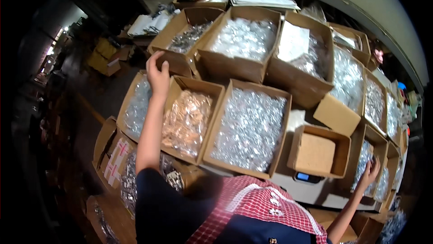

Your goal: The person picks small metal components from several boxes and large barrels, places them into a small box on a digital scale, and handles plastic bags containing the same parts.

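At the near right, the right hand (370,172) is held at a narrow brown cardboard box (378,139) of clear plastic packets; whether anything is grasped by its fingers cannot be told. To its left, a small open cardboard box (341,151) is set on a blue-lit scale (308,177), presumably for weighing. Farther left, the left hand (158,76), its fingers parted and loosely curved, is placed beside a brown cardboard box of metallic pieces (176,62), perhaps for steadying.

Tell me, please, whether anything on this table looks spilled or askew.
Nothing looks spilled. The cardboard panel behind the small box looks odd, jutting out at a slant, though I cannot tell whether it is loose or an open flap.
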Demonstrator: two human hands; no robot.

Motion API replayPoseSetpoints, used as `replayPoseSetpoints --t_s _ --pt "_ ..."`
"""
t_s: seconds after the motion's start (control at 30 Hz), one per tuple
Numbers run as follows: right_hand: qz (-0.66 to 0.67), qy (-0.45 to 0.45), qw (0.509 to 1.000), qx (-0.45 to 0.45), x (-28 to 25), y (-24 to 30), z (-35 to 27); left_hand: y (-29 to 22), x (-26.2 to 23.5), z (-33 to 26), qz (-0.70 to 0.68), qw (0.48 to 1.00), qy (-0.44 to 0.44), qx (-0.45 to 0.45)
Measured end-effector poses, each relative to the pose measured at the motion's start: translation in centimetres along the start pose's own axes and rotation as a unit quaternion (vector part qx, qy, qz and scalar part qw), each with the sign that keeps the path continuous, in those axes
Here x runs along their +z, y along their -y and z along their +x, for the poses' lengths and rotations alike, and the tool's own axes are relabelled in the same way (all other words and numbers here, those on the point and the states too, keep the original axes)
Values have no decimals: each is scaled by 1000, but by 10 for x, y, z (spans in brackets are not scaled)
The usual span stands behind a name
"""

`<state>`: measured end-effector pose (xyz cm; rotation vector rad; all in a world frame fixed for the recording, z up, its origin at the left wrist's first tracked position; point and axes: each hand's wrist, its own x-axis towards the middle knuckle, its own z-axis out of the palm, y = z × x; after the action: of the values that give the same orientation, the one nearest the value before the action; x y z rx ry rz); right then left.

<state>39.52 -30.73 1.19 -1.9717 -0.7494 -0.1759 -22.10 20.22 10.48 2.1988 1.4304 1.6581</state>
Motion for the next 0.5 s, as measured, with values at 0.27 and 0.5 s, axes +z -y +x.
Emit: replayPoseSetpoints --t_s 0.27,0.5 --pt "-243 41 969 24 0 -87 -33 160 149 144 220 926 300 -66" --pt "-300 43 953 4 -1 -85 -31 193 205 167 331 825 440 -125"
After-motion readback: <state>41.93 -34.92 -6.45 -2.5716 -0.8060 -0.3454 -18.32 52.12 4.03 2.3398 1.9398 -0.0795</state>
